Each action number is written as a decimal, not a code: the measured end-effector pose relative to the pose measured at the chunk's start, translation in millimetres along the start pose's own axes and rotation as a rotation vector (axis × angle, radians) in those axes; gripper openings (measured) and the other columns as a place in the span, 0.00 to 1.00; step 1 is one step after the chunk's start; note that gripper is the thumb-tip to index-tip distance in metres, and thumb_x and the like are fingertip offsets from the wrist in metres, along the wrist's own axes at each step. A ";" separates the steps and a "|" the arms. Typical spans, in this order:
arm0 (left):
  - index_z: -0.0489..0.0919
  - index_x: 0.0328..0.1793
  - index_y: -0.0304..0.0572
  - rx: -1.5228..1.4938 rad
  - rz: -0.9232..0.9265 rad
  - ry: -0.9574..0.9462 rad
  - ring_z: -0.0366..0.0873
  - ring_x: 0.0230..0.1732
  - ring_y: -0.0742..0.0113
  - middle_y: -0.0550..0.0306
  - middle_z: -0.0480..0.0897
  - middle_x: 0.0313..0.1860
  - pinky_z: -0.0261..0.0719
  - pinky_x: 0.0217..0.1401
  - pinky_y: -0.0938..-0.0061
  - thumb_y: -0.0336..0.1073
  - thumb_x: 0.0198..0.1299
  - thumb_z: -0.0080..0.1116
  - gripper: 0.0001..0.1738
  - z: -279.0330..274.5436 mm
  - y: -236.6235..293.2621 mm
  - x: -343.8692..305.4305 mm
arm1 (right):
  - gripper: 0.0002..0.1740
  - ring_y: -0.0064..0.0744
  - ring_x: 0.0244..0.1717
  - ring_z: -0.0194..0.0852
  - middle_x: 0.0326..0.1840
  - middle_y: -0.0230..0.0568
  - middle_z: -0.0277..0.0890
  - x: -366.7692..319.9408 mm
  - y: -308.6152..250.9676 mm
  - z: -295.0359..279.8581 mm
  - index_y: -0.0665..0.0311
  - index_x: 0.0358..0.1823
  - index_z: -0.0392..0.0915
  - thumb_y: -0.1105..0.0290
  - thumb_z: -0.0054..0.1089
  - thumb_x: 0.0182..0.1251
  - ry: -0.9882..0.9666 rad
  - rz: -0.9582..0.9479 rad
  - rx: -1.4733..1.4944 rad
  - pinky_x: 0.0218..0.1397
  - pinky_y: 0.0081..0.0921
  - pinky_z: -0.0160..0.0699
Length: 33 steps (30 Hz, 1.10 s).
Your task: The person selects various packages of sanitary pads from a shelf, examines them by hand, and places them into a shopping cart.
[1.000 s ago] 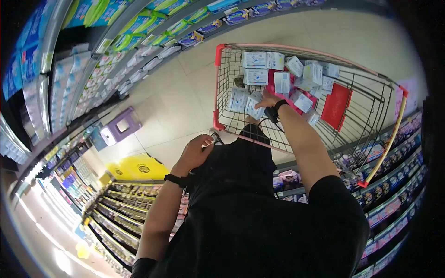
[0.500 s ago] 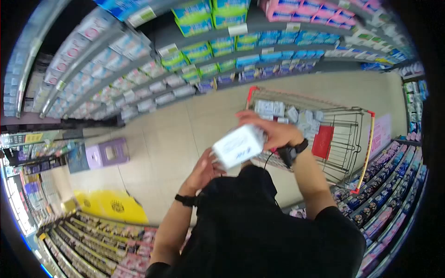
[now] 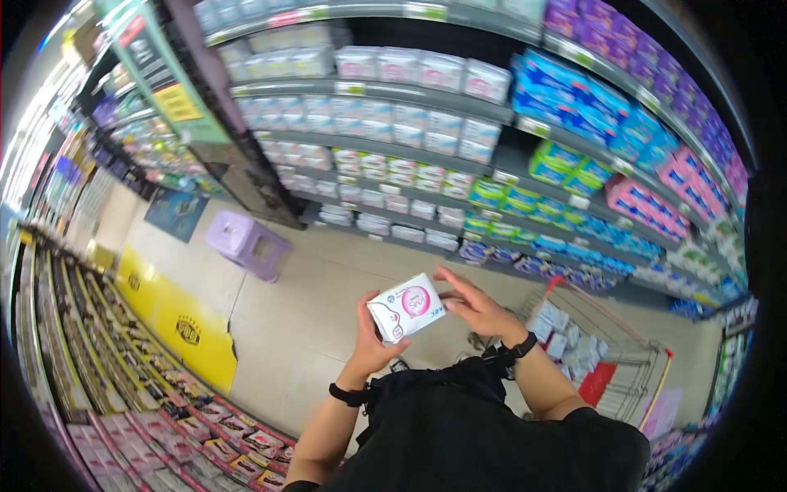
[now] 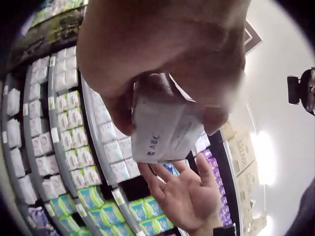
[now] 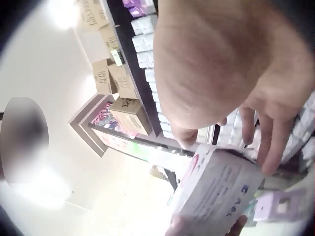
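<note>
A white pack of sanitary pads [image 3: 408, 310] with a pink round print is held up in front of the body. My left hand [image 3: 370, 340] grips it at the left end, thumb on the near side and fingers round the far side. "ABC" lettering shows on the pack's side [image 4: 160, 130] in the left wrist view. My right hand [image 3: 479, 312] is at the other end, its fingers extended towards the pack and not curled round it. In the right wrist view those fingers [image 5: 280, 142] reach past the pack's end.
A shopping cart [image 3: 635, 392] with several white packs [image 3: 578, 348] stands to the right. Ahead runs a shelf wall [image 3: 361, 88] of packaged goods. On the floor at left are a purple stool [image 3: 246, 246] and a yellow mat [image 3: 193, 332]. Another low shelf [image 3: 106, 353] lines the left.
My right hand was down in the cart, then both hands had the pack. Now the left grips it and the right's fingers are extended. The head view has swung towards the shelves.
</note>
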<state>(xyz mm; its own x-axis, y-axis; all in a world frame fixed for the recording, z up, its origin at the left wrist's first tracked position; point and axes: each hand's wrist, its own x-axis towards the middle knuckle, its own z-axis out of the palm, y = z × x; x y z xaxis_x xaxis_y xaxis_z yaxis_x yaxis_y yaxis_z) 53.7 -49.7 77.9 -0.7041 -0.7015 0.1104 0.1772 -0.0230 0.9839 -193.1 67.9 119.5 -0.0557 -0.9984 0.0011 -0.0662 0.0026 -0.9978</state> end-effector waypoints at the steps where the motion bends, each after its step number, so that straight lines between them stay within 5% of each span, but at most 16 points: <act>1: 0.48 0.81 0.42 0.003 -0.002 0.087 0.70 0.73 0.54 0.43 0.66 0.70 0.72 0.77 0.57 0.36 0.48 0.85 0.63 -10.4 4.9 -6.5 | 0.44 0.38 0.77 0.66 0.86 0.48 0.56 15.5 7.3 10.7 0.56 0.90 0.47 0.77 0.58 0.79 -0.061 0.094 0.170 0.74 0.36 0.77; 5: 0.45 0.78 0.47 0.027 -0.029 0.344 0.69 0.74 0.55 0.44 0.64 0.72 0.71 0.78 0.57 0.32 0.50 0.84 0.61 -51.6 8.0 -34.2 | 0.52 0.39 0.79 0.62 0.83 0.47 0.55 79.8 12.7 79.0 0.55 0.90 0.45 0.72 0.72 0.73 -0.211 0.038 0.103 0.74 0.39 0.80; 8: 0.46 0.76 0.49 -0.223 0.126 0.470 0.68 0.75 0.56 0.45 0.64 0.71 0.70 0.79 0.57 0.30 0.48 0.85 0.61 -71.3 -2.0 -51.2 | 0.49 0.39 0.78 0.63 0.81 0.47 0.58 132.4 34.7 123.8 0.56 0.88 0.49 0.72 0.72 0.73 -0.227 0.025 0.125 0.73 0.40 0.80; 12: 0.55 0.68 0.45 -0.382 0.013 0.733 0.67 0.75 0.58 0.49 0.68 0.66 0.69 0.79 0.56 0.43 0.68 0.68 0.36 -105.5 -13.5 -68.1 | 0.42 0.41 0.79 0.62 0.78 0.45 0.62 187.4 33.9 169.2 0.57 0.85 0.57 0.64 0.70 0.76 -0.282 0.001 0.031 0.74 0.42 0.78; 13: 0.59 0.72 0.40 -0.473 0.212 0.649 0.68 0.76 0.59 0.50 0.70 0.69 0.67 0.80 0.58 0.45 0.75 0.56 0.29 -114.2 -17.0 -71.5 | 0.44 0.44 0.81 0.60 0.79 0.45 0.60 201.5 38.4 176.4 0.55 0.88 0.55 0.62 0.69 0.77 -0.383 -0.029 0.016 0.77 0.44 0.74; 17: 0.62 0.83 0.36 -0.218 -0.050 0.764 0.67 0.79 0.56 0.49 0.68 0.80 0.62 0.84 0.58 0.40 0.81 0.48 0.29 -140.3 -10.5 -63.9 | 0.56 0.48 0.81 0.56 0.81 0.47 0.55 243.0 35.0 207.5 0.46 0.92 0.44 0.59 0.74 0.72 -0.641 -0.280 -0.180 0.83 0.39 0.63; 20: 0.60 0.84 0.33 -0.102 -0.061 0.756 0.66 0.80 0.56 0.48 0.67 0.81 0.59 0.85 0.58 0.43 0.82 0.47 0.31 -156.0 -6.2 -36.1 | 0.60 0.49 0.79 0.58 0.81 0.49 0.55 287.7 8.5 194.4 0.47 0.92 0.44 0.56 0.78 0.66 -0.795 -0.178 -0.223 0.84 0.35 0.60; 21: 0.56 0.85 0.36 -0.013 -0.054 0.749 0.65 0.81 0.55 0.47 0.66 0.81 0.60 0.85 0.57 0.39 0.79 0.56 0.36 -164.1 -0.6 -22.6 | 0.65 0.50 0.81 0.58 0.84 0.52 0.54 309.9 11.9 186.0 0.50 0.93 0.41 0.55 0.80 0.62 -0.865 -0.160 -0.196 0.83 0.38 0.62; 24: 0.49 0.87 0.42 -0.012 -0.063 0.818 0.65 0.80 0.53 0.47 0.66 0.79 0.62 0.83 0.56 0.33 0.71 0.68 0.48 -189.9 -0.8 23.4 | 0.63 0.52 0.84 0.57 0.86 0.55 0.52 365.8 22.1 156.7 0.56 0.91 0.46 0.56 0.81 0.60 -0.774 -0.373 -0.156 0.83 0.41 0.63; 25: 0.43 0.88 0.47 -0.023 0.032 0.783 0.67 0.78 0.51 0.47 0.67 0.77 0.66 0.81 0.54 0.28 0.62 0.75 0.58 -200.1 10.0 47.8 | 0.62 0.52 0.85 0.56 0.87 0.55 0.52 380.3 4.9 143.5 0.57 0.89 0.49 0.57 0.82 0.59 -0.810 -0.302 -0.177 0.84 0.42 0.63; 27: 0.57 0.81 0.40 0.151 0.121 0.714 0.70 0.75 0.53 0.45 0.69 0.74 0.67 0.81 0.54 0.30 0.58 0.78 0.50 -220.5 27.8 100.6 | 0.58 0.54 0.87 0.54 0.87 0.56 0.52 411.9 -31.1 101.3 0.60 0.85 0.55 0.57 0.83 0.58 -0.868 -0.150 -0.230 0.85 0.43 0.61; 31: 0.65 0.75 0.35 0.239 0.052 0.407 0.75 0.70 0.58 0.48 0.75 0.66 0.74 0.74 0.61 0.35 0.55 0.83 0.46 -263.0 46.5 205.9 | 0.52 0.56 0.86 0.56 0.88 0.53 0.50 449.6 -36.4 35.3 0.61 0.77 0.64 0.57 0.86 0.54 -0.381 -0.530 -0.399 0.85 0.44 0.61; 33: 0.66 0.73 0.35 0.243 0.104 0.359 0.78 0.66 0.60 0.49 0.76 0.63 0.78 0.70 0.63 0.36 0.56 0.83 0.44 -260.9 50.4 261.7 | 0.50 0.48 0.78 0.67 0.81 0.49 0.58 457.0 -48.9 5.9 0.60 0.77 0.64 0.59 0.86 0.55 -0.126 -0.482 -0.319 0.77 0.43 0.72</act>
<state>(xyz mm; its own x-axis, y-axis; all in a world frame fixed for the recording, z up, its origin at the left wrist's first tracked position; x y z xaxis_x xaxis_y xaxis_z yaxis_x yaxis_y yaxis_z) 57.9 -420.2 119.7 -0.4003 -0.8950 0.1968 0.0375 0.1986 0.9794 -209.4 -388.8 168.4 0.1726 -0.8901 0.4219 -0.3520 -0.4558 -0.8175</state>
